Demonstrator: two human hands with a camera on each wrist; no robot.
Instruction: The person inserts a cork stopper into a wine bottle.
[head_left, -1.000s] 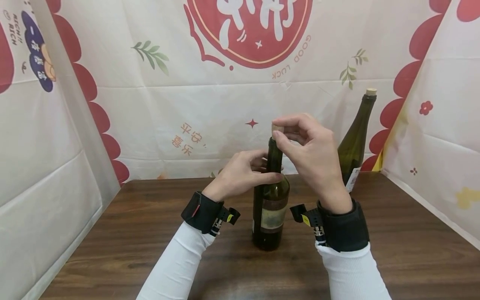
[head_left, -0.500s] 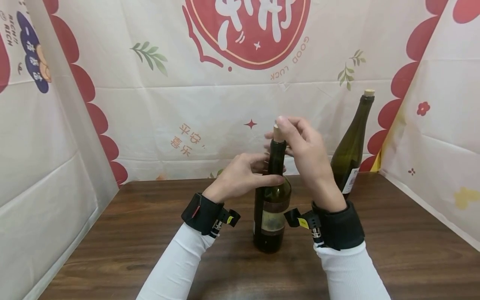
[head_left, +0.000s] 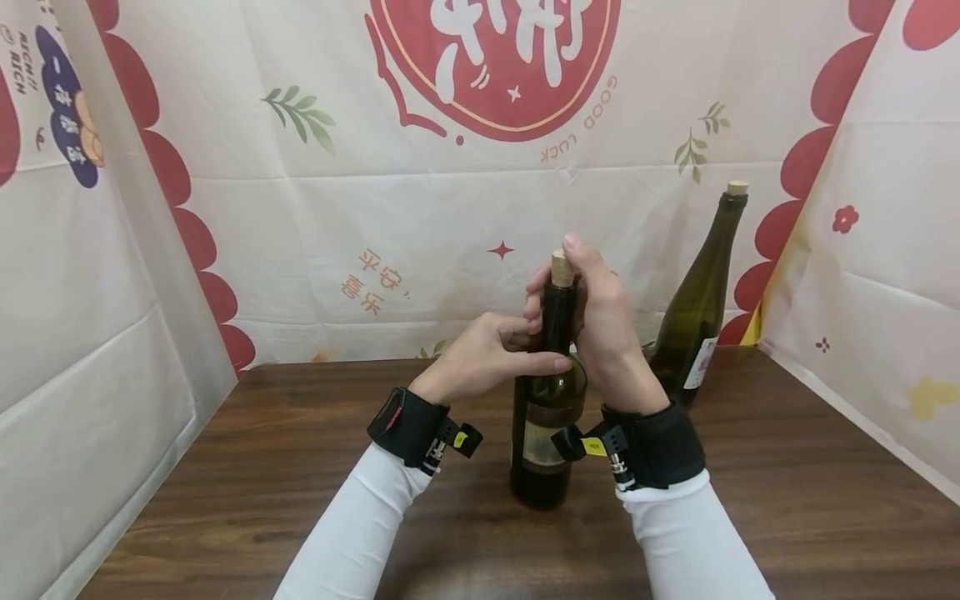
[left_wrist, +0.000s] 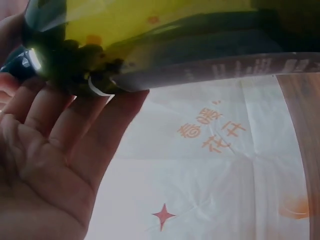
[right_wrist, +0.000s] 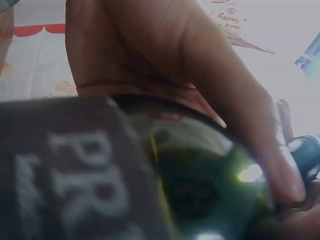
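Observation:
A dark green wine bottle stands on the table, leaning slightly right. A pale cork sits in its mouth with much of its length showing. My left hand holds the bottle where shoulder meets neck, thumb across the front. In the left wrist view its fingers lie against the glass. My right hand wraps the upper neck from the right, fingertips behind it, thumb pointing up beside the cork. The right wrist view shows the label close up, with the left thumb over the shoulder.
Behind and to the right stands a second green bottle, its mouth plugged by another cork. A printed cloth backdrop rises along the back and both sides of the wooden table.
My right hand has moved from pinching the cork, down and around the neck, its thumb now upright beside the cork. The bottle has tipped slightly right. My left hand keeps its grip.

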